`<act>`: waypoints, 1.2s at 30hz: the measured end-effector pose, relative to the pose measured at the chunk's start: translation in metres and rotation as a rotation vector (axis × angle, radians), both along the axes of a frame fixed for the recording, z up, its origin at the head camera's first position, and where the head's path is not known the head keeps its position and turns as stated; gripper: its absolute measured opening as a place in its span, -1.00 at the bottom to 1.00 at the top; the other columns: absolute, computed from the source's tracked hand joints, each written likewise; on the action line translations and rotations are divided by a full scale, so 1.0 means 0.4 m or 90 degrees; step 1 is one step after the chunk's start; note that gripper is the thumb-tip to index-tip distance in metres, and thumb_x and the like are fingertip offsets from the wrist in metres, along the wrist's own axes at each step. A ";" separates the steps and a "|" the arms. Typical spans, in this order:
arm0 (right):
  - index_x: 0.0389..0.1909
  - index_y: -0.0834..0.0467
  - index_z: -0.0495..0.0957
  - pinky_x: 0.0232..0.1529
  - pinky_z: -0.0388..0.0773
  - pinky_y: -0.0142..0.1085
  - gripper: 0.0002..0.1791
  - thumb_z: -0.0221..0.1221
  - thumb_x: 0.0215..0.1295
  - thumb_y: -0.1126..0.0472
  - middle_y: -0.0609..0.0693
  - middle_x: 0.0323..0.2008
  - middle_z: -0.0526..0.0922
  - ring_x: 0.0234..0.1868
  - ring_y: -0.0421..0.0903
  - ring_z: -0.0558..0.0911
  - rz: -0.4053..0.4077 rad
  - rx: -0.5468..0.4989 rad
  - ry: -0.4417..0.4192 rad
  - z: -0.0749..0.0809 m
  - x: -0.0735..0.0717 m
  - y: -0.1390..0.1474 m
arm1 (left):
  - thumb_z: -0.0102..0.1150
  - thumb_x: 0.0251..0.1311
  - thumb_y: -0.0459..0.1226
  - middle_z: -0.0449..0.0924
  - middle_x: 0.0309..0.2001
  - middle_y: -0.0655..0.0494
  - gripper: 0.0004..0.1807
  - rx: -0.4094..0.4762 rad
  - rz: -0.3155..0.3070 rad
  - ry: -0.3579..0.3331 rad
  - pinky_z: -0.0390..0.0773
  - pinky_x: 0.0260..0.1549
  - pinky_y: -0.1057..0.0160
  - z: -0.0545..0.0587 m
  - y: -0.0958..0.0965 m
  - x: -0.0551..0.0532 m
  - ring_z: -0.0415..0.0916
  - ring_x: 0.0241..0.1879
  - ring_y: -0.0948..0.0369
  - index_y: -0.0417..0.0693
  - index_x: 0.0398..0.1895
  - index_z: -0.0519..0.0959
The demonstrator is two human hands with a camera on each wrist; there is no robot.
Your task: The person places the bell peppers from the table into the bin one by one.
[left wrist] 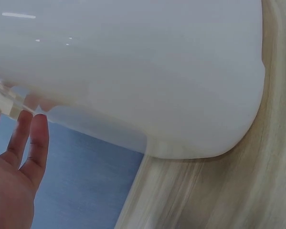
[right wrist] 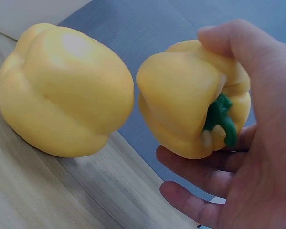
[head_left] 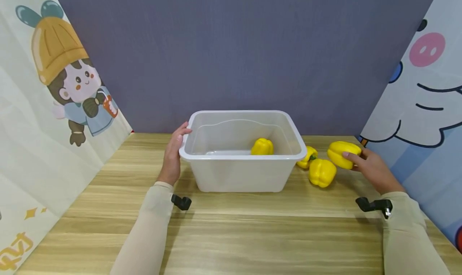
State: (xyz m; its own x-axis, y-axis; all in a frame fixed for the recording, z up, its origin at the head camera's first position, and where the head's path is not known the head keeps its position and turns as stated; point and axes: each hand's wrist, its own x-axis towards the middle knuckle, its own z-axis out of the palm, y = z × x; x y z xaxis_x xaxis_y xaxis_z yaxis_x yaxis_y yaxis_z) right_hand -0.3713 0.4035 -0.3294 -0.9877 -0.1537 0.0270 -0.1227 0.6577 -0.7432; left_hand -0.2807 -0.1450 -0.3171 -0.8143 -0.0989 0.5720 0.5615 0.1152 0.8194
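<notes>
A white plastic bin point(head_left: 238, 174) stands on the wooden table, with one yellow bell pepper point(head_left: 262, 146) inside it. At the bin's left side my left hand point(head_left: 173, 156) touches the wall near the rim; in the left wrist view its fingers point(left wrist: 38, 143) look fairly straight against the outside. My right hand point(head_left: 377, 168) grips another yellow bell pepper point(head_left: 341, 153) between thumb and fingers. Its green stem point(right wrist: 221, 119) faces the palm in the right wrist view. Beside the held one sits a yellow bell pepper point(head_left: 322, 173), and behind that one more pepper point(head_left: 306, 157), partly hidden by the bin.
A dark blue-grey panel point(head_left: 234, 58) rises behind the bin. Printed cartoon sheets flank the table, a child figure point(head_left: 81, 82) on the left and a pink-nosed animal point(head_left: 427, 50) on the right. The wooden tabletop point(head_left: 274, 239) extends in front of the bin.
</notes>
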 end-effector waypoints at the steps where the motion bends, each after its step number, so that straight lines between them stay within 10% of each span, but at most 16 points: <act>1: 0.21 0.40 0.14 -0.24 0.55 -0.31 -0.15 -0.05 0.26 -0.28 0.29 0.09 0.32 -0.23 -0.27 0.47 0.000 0.000 0.000 0.001 0.000 -0.001 | -0.37 0.38 -0.22 0.08 0.38 -0.09 -0.54 -0.001 0.002 -0.001 0.10 0.18 0.01 0.002 0.000 0.000 0.00 0.36 0.12 -0.44 0.10 0.31; 13: 0.23 0.41 0.10 -0.17 0.55 -0.18 -0.09 -0.04 0.23 -0.31 0.32 0.12 0.29 -0.03 0.09 0.42 -0.012 -0.010 -0.006 -0.003 -0.007 -0.009 | -0.30 0.30 -0.31 0.12 0.38 -0.02 -0.60 0.024 -0.009 0.015 0.05 0.22 0.09 -0.023 -0.018 -0.032 -0.01 0.36 0.14 -0.44 0.06 0.33; 30: 0.22 0.39 0.14 -0.18 0.54 -0.20 -0.12 -0.03 0.23 -0.31 0.30 0.09 0.33 -0.06 0.05 0.44 -0.016 -0.001 0.010 0.007 0.007 -0.022 | -0.30 0.30 -0.34 0.10 0.37 -0.14 -0.61 0.008 -0.013 0.003 0.06 0.21 0.06 0.006 -0.005 0.000 -0.02 0.37 0.06 -0.50 0.06 0.30; 36: 0.24 0.35 0.12 -0.22 0.52 -0.28 -0.13 -0.05 0.23 -0.31 0.28 0.09 0.32 -0.05 0.08 0.42 -0.011 0.002 0.009 0.013 0.010 -0.022 | -0.29 0.32 -0.29 0.12 0.36 -0.10 -0.60 0.015 -0.010 0.018 0.06 0.21 0.12 -0.027 -0.019 -0.034 0.01 0.36 0.09 -0.41 0.06 0.35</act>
